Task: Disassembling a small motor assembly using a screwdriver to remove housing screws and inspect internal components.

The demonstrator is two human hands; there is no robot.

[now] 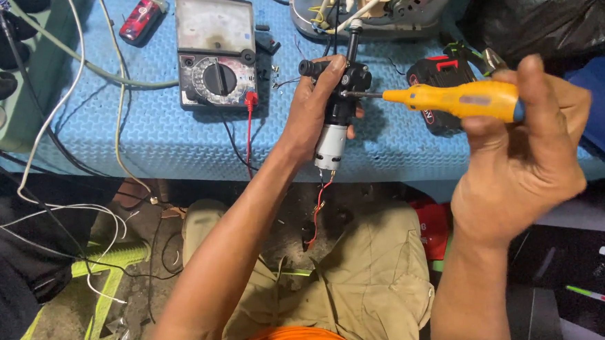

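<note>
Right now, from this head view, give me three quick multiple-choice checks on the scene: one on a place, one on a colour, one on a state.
1. Where is the analog meter?
A. On the blue mat
B. On the floor
C. On the person's lap

2. What colour is the screwdriver handle?
A. Green
B. Yellow
C. White

3. How is the small motor assembly placed?
A. Lying on the mat
B. Inside the black bag
C. Held up in the left hand

Answers:
1 A: it rests on the blue mat.
2 B: the handle in the right hand is yellow.
3 C: the left hand's fingers wrap it, above the mat's edge.
</note>
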